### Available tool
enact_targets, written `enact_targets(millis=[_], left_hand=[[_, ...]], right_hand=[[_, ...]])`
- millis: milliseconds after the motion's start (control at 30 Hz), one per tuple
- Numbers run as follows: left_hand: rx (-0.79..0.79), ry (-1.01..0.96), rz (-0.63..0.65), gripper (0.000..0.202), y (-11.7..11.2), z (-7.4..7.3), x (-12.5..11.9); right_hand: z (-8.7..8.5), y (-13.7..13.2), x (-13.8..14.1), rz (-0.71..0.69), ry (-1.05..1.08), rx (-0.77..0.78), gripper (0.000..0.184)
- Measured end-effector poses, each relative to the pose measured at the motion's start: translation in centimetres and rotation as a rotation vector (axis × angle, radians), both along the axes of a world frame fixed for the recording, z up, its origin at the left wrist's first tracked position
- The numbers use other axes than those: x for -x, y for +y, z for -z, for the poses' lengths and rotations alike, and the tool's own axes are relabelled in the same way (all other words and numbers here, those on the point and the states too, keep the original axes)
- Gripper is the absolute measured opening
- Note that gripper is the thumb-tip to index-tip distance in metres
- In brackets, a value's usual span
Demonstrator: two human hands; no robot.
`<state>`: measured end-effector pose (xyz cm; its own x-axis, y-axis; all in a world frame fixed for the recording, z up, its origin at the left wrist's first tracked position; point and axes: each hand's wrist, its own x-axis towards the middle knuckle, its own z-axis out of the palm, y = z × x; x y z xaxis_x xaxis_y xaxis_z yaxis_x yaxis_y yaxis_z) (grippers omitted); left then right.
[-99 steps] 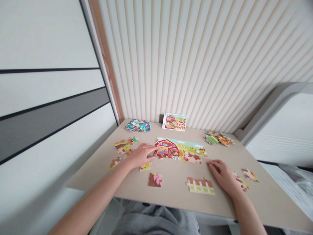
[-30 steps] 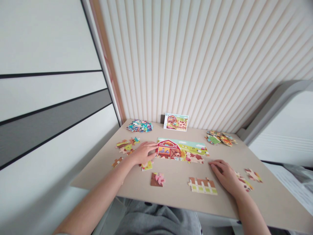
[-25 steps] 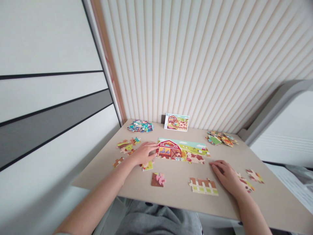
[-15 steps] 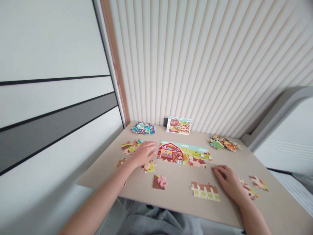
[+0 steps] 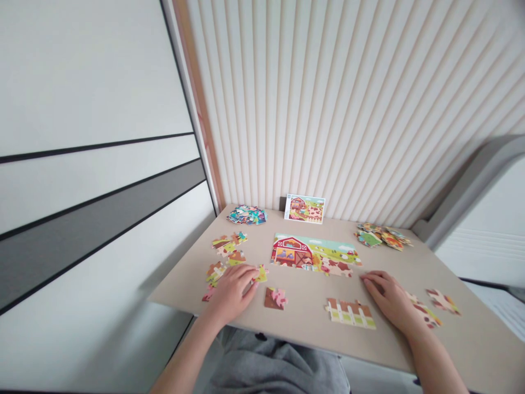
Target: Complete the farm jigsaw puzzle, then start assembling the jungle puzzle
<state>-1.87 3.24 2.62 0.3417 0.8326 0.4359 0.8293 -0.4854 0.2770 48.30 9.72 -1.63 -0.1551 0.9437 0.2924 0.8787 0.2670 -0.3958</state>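
My left hand point(image 5: 234, 291) lies low over the left part of the table, fingers stretched and slightly apart. Its fingertips are at a yellow-green puzzle piece point(image 5: 261, 273), which they partly cover. Just right of the thumb is a brown puzzle piece with a pink pig point(image 5: 275, 298). My right hand point(image 5: 388, 298) rests on the table with fingers loosely extended, holding nothing visible. It lies between a joined fence section point(image 5: 350, 314) and cow-patterned pieces point(image 5: 429, 316). Beyond both hands is a partly joined farm puzzle point(image 5: 315, 254) with a red barn and a cow.
A picture card point(image 5: 304, 209) of the farm leans upright at the back. Piles of blue pieces point(image 5: 246, 214) and orange-green pieces point(image 5: 383, 236) lie at the rear corners. Several loose pieces point(image 5: 227, 244) spread along the left. A ribbed wall panel point(image 5: 311, 109) stands behind the table.
My left hand has come back toward me from beside the barn, down to the yellow-green piece. My right hand stays in place. The view has shifted slightly.
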Motion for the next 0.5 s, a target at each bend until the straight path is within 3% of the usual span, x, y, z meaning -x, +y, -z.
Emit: enact_targets(millis=[267, 500], left_hand=[[0.026, 0.044, -0.024, 0.033, -0.36, 0.39, -0.94], [0.000, 0.055, -0.008, 0.035, -0.57, 0.36, -0.75]], right_hand=[[0.67, 0.25, -0.50, 0.001, 0.004, 0.009, 0.041], [0.09, -0.04, -0.18, 0.007, 0.011, 0.008, 0.042]])
